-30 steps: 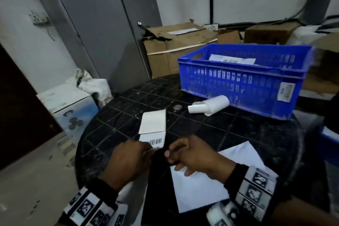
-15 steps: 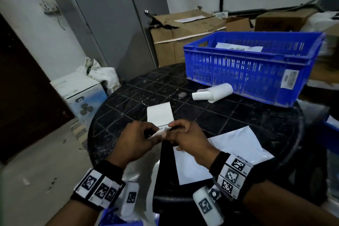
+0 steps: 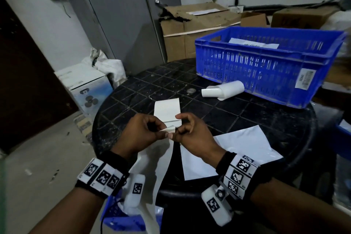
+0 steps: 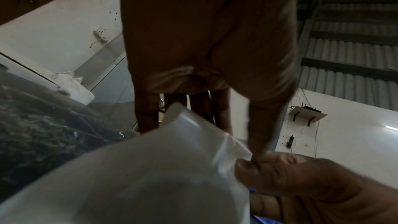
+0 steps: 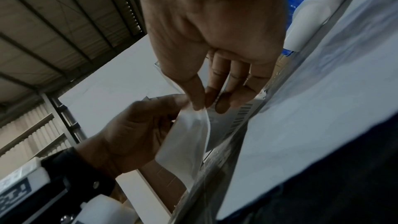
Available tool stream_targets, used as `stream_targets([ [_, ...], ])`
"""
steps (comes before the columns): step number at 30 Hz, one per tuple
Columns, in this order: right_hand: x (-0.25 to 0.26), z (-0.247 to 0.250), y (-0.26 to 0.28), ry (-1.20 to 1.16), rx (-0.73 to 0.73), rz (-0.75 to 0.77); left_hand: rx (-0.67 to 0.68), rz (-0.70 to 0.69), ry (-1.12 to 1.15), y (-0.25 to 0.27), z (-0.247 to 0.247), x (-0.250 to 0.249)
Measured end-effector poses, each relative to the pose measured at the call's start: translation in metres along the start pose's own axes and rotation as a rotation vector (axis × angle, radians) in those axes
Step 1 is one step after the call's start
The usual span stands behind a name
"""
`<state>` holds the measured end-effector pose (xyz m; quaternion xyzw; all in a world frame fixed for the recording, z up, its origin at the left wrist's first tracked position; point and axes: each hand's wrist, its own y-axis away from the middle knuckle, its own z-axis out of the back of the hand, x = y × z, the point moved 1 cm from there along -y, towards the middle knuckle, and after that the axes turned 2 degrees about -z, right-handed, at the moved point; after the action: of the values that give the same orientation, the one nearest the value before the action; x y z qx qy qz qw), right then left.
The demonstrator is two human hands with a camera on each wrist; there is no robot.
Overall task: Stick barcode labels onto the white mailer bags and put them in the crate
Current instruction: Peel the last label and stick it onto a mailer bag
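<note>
A white label strip (image 3: 167, 108) runs from the black table (image 3: 247, 119) over its near edge. My left hand (image 3: 162, 133) pinches the strip's backing (image 4: 172, 168) between thumb and fingers. My right hand (image 3: 177, 130) pinches a lifted corner of the barcode label (image 5: 242, 116) with thumb and index (image 5: 203, 105). A white mailer bag (image 3: 239, 154) lies flat on the table just right of my hands. The blue crate (image 3: 266, 74) stands at the far right with a labelled bag (image 3: 252, 43) inside.
A loose roll of labels (image 3: 222, 90) lies in front of the crate. Cardboard boxes (image 3: 195, 28) stand behind the table and a white fan box (image 3: 83, 85) sits on the floor to the left. Grey cabinet doors (image 3: 121, 15) close off the back.
Both hands have drawn together at the strip's barcode label. The near part of the strip is lifted off the table and the label's corner is curled up.
</note>
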<state>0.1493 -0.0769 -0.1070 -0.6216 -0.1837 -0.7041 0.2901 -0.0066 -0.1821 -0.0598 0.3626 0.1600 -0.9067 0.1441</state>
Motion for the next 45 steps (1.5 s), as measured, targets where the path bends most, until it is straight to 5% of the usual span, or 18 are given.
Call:
stream_targets([
  [9, 0.008, 0.004, 0.002, 0.120, 0.048, 0.034, 0.064, -0.049, 0.045, -0.014, -0.001, -0.006],
  [17, 0.004, 0.006, 0.018, 0.233, 0.140, -0.008, -0.158, 0.100, 0.049, -0.041, 0.020, 0.005],
  [26, 0.022, 0.003, 0.016, 0.666, 0.434, -0.006, -0.217, 0.032, -0.216, -0.089, 0.069, 0.008],
  [37, 0.029, -0.007, 0.006, 0.873, 0.539, -0.169, -0.405, -0.009, -0.369, -0.120, 0.128, -0.010],
  [41, 0.029, 0.006, 0.003, 0.656, 0.547, -0.271, -0.297, -0.155, -0.347, -0.099, 0.115, -0.039],
  [45, 0.037, 0.063, -0.011, 0.309, 0.239, -0.281, -0.018, -0.357, -0.209, -0.047, 0.083, -0.093],
])
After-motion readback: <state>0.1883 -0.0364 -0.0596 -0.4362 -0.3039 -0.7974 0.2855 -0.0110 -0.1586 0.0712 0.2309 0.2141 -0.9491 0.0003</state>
